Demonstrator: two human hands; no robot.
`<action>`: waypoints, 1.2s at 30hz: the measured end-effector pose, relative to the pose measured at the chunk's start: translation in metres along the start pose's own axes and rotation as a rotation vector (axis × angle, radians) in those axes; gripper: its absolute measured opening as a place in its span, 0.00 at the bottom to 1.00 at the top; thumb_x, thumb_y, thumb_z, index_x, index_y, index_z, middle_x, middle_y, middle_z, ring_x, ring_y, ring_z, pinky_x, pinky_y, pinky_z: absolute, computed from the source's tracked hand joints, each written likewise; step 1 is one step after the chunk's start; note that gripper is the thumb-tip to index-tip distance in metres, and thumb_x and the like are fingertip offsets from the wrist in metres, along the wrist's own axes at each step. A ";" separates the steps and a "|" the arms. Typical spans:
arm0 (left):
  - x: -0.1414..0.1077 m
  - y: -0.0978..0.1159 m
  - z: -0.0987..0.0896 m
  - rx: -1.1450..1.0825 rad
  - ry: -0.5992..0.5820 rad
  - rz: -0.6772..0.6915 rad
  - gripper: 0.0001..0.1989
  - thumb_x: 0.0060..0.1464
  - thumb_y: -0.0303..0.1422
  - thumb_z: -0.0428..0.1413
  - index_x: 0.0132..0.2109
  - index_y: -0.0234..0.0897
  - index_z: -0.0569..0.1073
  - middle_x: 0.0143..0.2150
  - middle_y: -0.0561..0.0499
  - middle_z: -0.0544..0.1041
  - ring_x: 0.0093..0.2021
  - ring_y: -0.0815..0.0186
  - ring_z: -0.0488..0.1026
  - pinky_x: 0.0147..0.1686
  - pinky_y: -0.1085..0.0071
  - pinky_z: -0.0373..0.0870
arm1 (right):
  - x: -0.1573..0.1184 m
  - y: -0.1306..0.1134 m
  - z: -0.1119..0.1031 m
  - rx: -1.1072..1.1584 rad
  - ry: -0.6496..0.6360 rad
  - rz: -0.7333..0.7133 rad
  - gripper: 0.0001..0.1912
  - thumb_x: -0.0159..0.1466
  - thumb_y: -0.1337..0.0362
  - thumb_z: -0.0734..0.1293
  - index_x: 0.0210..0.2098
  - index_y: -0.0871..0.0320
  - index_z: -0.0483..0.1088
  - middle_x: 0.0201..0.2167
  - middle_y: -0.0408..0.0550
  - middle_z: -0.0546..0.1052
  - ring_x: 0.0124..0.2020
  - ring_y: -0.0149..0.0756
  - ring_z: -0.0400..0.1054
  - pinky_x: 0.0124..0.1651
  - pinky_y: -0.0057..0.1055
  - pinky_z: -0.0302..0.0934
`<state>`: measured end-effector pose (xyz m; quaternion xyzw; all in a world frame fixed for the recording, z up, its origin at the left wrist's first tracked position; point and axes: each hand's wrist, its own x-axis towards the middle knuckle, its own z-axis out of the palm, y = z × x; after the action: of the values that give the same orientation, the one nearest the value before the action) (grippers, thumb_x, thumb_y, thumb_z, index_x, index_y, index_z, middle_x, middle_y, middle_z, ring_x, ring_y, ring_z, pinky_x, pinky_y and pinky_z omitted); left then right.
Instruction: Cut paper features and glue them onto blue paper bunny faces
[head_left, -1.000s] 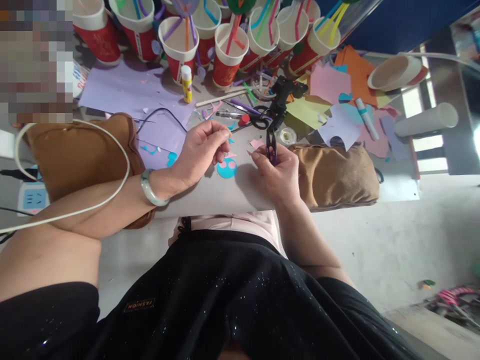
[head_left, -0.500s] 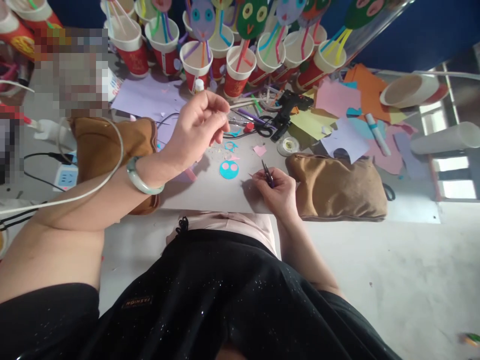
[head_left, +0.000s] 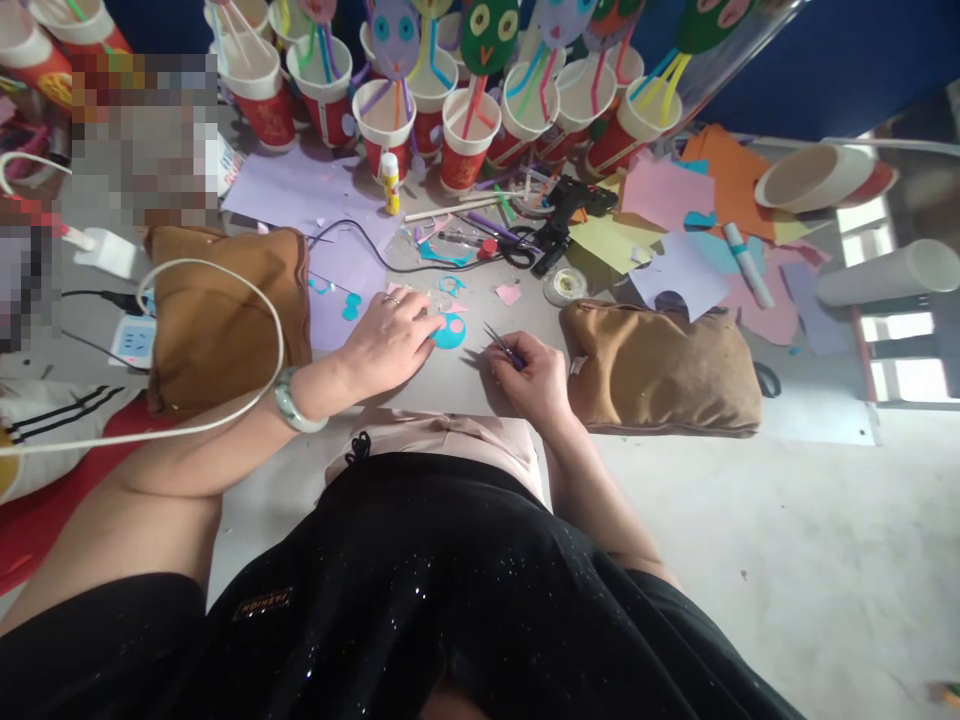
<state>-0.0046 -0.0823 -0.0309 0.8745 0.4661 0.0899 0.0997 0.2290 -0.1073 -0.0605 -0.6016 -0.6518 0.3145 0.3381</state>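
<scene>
A round blue paper disc (head_left: pixel 452 335) lies on the table with a pink circle showing on it. My left hand (head_left: pixel 391 338) rests palm down at its left side, fingers stretched out, fingertips over the disc's left part. In my right hand (head_left: pixel 534 375), to the right of the disc, is a pair of small scissors (head_left: pixel 505 347), points toward the upper left. Blue paper scraps (head_left: pixel 450 287) and a pink scrap (head_left: pixel 508 292) lie beyond the disc. A glue stick (head_left: pixel 390 184) stands upright behind my left hand.
Red paper cups (head_left: pixel 466 150) with straws and paper faces line the back. Brown cushions (head_left: pixel 664 370) lie on both sides. A black glue gun (head_left: pixel 562 215), a tape roll (head_left: pixel 565 286) and coloured paper (head_left: pixel 686 272) lie behind. A white cable (head_left: pixel 279 350) loops above my left forearm.
My left hand has come down from near the glue stick onto the blue disc. The scissors in my right hand have turned to point more leftward, and the hand has shifted slightly left.
</scene>
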 end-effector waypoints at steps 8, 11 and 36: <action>0.013 0.001 -0.001 0.077 -0.036 -0.066 0.24 0.66 0.40 0.53 0.64 0.34 0.71 0.56 0.33 0.72 0.56 0.42 0.68 0.53 0.51 0.65 | -0.008 0.009 0.008 -0.069 0.035 -0.061 0.06 0.61 0.61 0.67 0.32 0.56 0.74 0.23 0.42 0.74 0.25 0.33 0.65 0.34 0.31 0.57; 0.009 0.007 -0.003 0.093 -0.003 -0.097 0.26 0.66 0.40 0.54 0.64 0.31 0.70 0.58 0.31 0.72 0.57 0.40 0.68 0.53 0.49 0.65 | -0.012 0.013 0.009 -0.070 0.021 -0.093 0.07 0.61 0.60 0.67 0.33 0.56 0.74 0.24 0.44 0.76 0.26 0.34 0.67 0.34 0.31 0.58; -0.047 0.050 0.046 0.043 0.134 0.032 0.28 0.71 0.45 0.47 0.67 0.28 0.67 0.65 0.32 0.72 0.65 0.46 0.67 0.65 0.49 0.55 | -0.012 0.004 0.006 0.017 0.083 -0.036 0.10 0.63 0.58 0.67 0.31 0.57 0.73 0.23 0.41 0.73 0.23 0.29 0.61 0.32 0.29 0.59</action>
<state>0.0214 -0.1526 -0.0655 0.8757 0.4596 0.1400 0.0481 0.2272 -0.1194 -0.0680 -0.5995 -0.6453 0.2887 0.3754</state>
